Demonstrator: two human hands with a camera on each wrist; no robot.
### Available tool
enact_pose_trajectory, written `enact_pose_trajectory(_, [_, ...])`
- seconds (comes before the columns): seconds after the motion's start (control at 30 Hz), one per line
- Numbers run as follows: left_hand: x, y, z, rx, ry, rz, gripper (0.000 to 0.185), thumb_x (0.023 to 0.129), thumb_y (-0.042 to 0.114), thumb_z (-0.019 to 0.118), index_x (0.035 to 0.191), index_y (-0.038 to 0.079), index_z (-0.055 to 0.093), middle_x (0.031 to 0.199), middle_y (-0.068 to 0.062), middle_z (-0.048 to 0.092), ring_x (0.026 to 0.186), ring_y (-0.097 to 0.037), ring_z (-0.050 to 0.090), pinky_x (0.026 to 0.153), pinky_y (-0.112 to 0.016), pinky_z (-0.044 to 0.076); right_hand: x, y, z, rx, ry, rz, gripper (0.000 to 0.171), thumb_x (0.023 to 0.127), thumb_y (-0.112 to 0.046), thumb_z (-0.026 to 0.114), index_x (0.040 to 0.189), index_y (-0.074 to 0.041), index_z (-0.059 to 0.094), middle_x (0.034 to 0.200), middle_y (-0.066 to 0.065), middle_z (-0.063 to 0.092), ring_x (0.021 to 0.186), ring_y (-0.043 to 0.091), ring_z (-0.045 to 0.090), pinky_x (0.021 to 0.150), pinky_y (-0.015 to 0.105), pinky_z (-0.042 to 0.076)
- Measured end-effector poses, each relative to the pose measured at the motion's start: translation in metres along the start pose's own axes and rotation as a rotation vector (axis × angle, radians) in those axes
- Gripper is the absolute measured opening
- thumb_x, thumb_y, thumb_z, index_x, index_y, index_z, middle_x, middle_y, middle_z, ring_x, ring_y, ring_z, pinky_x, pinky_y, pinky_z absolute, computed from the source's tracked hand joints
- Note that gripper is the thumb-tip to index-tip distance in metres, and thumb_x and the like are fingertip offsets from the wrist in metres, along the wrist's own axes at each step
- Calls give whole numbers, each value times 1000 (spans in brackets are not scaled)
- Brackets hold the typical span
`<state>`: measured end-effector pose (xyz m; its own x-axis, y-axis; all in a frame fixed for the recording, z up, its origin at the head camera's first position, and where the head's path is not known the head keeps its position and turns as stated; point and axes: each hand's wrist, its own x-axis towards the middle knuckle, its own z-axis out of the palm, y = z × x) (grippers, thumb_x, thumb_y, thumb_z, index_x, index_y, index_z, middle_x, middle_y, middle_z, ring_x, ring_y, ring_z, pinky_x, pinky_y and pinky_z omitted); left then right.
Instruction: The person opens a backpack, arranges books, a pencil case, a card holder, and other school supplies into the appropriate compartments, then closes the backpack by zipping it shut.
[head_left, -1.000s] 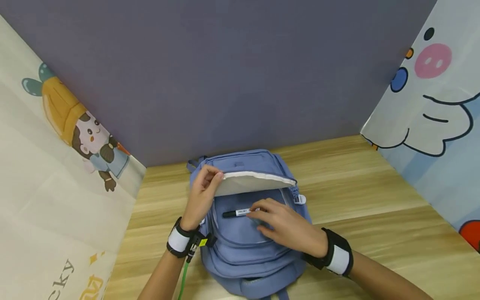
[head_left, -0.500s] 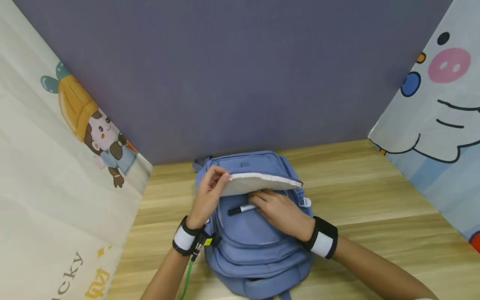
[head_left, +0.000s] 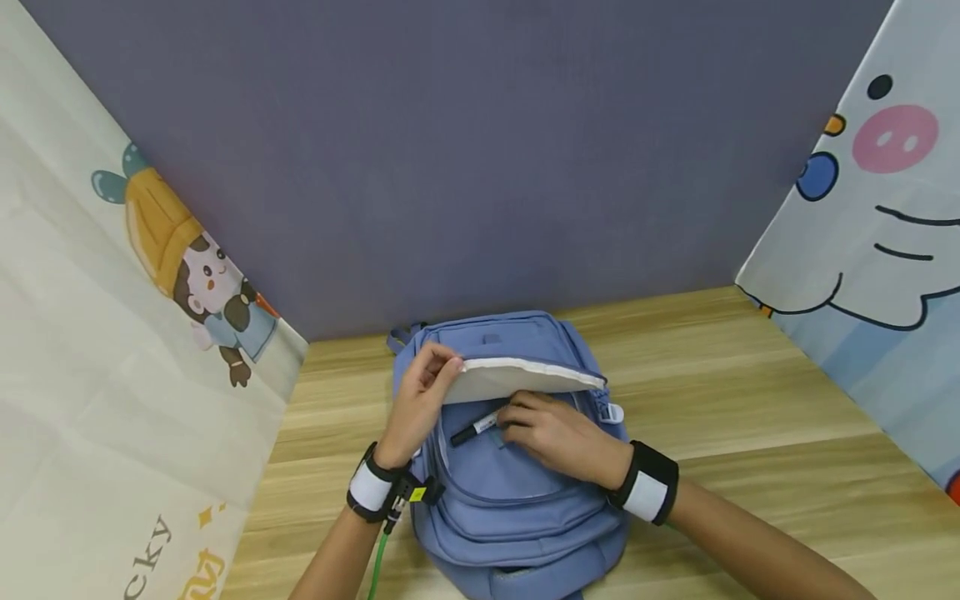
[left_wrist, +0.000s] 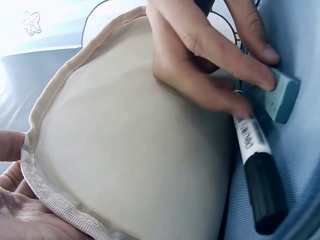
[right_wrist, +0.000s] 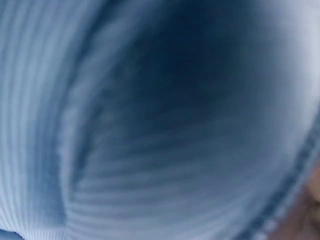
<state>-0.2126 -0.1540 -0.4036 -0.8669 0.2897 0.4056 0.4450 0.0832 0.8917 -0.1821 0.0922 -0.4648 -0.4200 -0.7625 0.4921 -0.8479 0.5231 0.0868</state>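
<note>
A blue backpack (head_left: pixel 525 533) lies on the table with its front pocket flap (head_left: pixel 517 383) raised, its pale lining showing. My left hand (head_left: pixel 420 400) pinches the flap's edge at its left corner. Inside the opening, my right hand (head_left: pixel 558 437) has its fingers curled over a black-capped marker (head_left: pixel 474 428) and a small teal block (left_wrist: pixel 282 97) that looks like an eraser. In the left wrist view, thumb and a finger are on the block, and another finger crosses the marker's white barrel. The right wrist view is filled by blurred blue ribbed fabric, with skin at its right edge.
The wooden table (head_left: pixel 720 392) spreads around the backpack, backed by a dark grey panel (head_left: pixel 487 167). Printed cartoon sheets stand left (head_left: pixel 97 333) and right (head_left: pixel 885 250). A white buckle (head_left: pixel 615 413) hangs on the backpack's right side. A green cable (head_left: pixel 378 562) runs from the left wrist.
My right hand has moved slightly left and up into the opening, its fingers curling in. The marker has turned from nearly level to slanted, cap end lower. My left hand keeps holding the flap.
</note>
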Motion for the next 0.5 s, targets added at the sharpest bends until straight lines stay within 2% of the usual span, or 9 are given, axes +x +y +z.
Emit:
enact_pose_trajectory(0.2, [0, 0, 0, 5, -4, 10, 12, 109, 9, 57, 114, -1, 60, 102, -22, 70, 90, -10, 64, 83, -25, 48, -1, -3, -1, -48, -40, 40, 16, 97, -10, 77, 109, -20, 79, 115, -2, 69, 109, 15, 62, 93, 30, 56])
enact_pose_trajectory(0.33, [-1, 0, 0, -1, 1, 9, 12, 109, 9, 58, 114, -1, 61, 102, -22, 70, 89, -10, 63, 83, -25, 48, -4, -4, -8, -18, -48, 65, 17, 96, -14, 78, 112, -20, 79, 115, -2, 70, 109, 15, 65, 91, 30, 58])
enact_pose_trajectory(0.4, [-2, 0, 0, -6, 5, 2, 12, 109, 9, 59, 114, -1, 61, 102, -17, 71, 89, -9, 63, 82, -25, 48, -7, -5, -18, 31, -14, 80, 18, 94, -14, 82, 111, -19, 79, 115, -3, 71, 108, 15, 68, 90, 31, 59])
enact_pose_trajectory(0.47, [-4, -1, -1, -24, 4, -3, 12, 109, 9, 58, 114, -3, 60, 103, -9, 72, 91, -9, 64, 83, -24, 49, -9, -6, -31, 95, 58, 89, 22, 91, -14, 84, 111, -18, 80, 113, -3, 71, 106, 14, 69, 88, 32, 59])
enact_pose_trajectory(0.5, [-5, -1, -1, -31, 5, -6, 13, 109, 8, 59, 113, -3, 60, 102, -4, 72, 91, -9, 64, 83, -24, 49, -10, -7, -40, 135, 105, 91, 18, 94, -16, 82, 112, -18, 80, 112, -4, 71, 103, 13, 69, 85, 30, 59])
